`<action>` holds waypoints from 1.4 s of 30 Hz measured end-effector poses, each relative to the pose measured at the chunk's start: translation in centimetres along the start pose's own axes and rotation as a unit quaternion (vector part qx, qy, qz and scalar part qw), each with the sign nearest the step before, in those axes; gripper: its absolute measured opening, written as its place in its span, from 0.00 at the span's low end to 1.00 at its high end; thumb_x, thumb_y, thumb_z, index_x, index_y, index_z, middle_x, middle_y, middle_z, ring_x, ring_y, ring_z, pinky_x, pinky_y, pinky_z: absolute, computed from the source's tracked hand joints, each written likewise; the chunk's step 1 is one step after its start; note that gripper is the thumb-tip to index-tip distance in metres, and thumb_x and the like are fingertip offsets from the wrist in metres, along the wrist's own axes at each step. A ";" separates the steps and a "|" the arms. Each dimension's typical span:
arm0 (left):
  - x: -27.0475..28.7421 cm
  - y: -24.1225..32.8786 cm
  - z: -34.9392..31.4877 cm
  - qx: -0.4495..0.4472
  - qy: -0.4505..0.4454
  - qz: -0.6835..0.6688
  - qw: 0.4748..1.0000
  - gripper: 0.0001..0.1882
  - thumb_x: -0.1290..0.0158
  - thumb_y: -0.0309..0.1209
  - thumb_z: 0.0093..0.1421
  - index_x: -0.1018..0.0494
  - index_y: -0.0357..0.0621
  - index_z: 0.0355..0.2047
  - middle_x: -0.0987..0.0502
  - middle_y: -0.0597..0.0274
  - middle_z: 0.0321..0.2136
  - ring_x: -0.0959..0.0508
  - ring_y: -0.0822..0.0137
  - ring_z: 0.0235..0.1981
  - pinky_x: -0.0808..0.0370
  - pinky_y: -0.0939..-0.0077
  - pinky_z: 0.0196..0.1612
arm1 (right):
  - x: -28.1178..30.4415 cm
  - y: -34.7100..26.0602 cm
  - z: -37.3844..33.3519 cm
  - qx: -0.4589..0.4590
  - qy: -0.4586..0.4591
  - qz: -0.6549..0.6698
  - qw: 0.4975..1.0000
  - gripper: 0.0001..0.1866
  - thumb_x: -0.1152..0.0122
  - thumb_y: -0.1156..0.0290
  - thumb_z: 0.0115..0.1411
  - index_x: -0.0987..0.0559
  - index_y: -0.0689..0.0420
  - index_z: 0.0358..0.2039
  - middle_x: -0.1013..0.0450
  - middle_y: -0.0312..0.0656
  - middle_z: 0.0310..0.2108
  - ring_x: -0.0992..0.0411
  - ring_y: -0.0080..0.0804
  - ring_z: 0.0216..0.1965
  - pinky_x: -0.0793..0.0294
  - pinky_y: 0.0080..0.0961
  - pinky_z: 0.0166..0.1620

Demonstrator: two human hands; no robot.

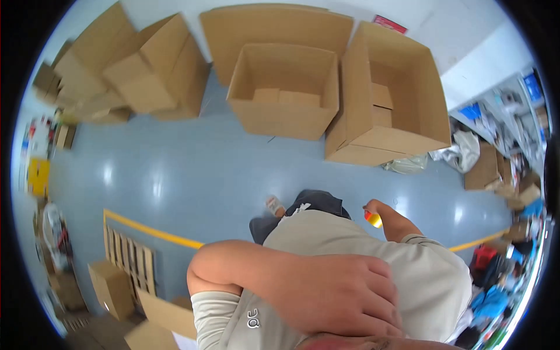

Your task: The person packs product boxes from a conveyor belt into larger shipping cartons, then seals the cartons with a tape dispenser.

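My left hand (344, 294) is raised across the chest of my light grey shirt (318, 236), its back showing. The fingers curl inward, and their tips are hidden, so whatever they may hold cannot be made out. Down at my right side, my right hand (372, 208) is closed around a small red and yellow object (374, 220). Its kind is not clear, as the hand and the bright glare cover part of it.
Large open cardboard boxes (283, 119) stand along the far wall on a blue-grey floor (175, 169). At the left are a wooden pallet (129, 256) and a carton (111, 289) by a yellow floor line (154, 232). Loaded shelves (507, 111) and piled goods line the right.
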State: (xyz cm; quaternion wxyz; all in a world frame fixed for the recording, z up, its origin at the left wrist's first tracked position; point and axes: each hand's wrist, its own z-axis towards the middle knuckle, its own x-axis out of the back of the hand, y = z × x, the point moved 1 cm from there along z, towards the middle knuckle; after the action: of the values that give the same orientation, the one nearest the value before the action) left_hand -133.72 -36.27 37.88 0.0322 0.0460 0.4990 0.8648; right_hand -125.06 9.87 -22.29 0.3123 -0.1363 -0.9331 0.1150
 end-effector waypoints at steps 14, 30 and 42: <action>39.9 -1.2 -16.9 0.042 0.230 0.325 0.916 0.12 0.43 0.28 0.62 0.20 0.40 0.46 0.17 0.56 0.42 0.18 0.59 0.41 0.23 0.67 0.45 | 5.4 -17.6 22.2 -0.050 -0.054 0.262 0.962 0.24 0.44 0.45 0.62 0.12 0.52 0.34 0.18 0.51 0.34 0.20 0.47 0.36 0.22 0.43 0.45; 99.6 -21.5 -43.5 0.501 0.196 0.471 0.699 0.20 0.43 0.40 0.64 0.21 0.35 0.46 0.19 0.46 0.43 0.19 0.49 0.45 0.24 0.61 0.49 | 35.2 -35.5 29.5 -0.174 0.330 0.576 0.728 0.17 0.43 0.58 0.66 0.17 0.61 0.34 0.20 0.40 0.30 0.24 0.28 0.32 0.25 0.30 0.39; 117.7 -36.5 -48.8 0.420 0.162 0.759 0.470 0.42 0.48 0.33 0.62 0.52 0.42 0.74 0.51 0.49 0.74 0.49 0.50 0.74 0.48 0.40 0.71 | 15.1 -81.7 19.1 -0.430 0.268 0.780 0.367 0.14 0.34 0.64 0.61 0.18 0.62 0.39 0.20 0.48 0.35 0.20 0.42 0.40 0.21 0.36 0.46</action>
State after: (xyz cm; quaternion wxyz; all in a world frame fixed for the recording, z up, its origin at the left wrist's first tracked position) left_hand -255.73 -48.07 -12.46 -0.7413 0.2736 0.5685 0.2290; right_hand -163.33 -64.19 -4.32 0.2160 -0.9431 -0.2020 -0.1518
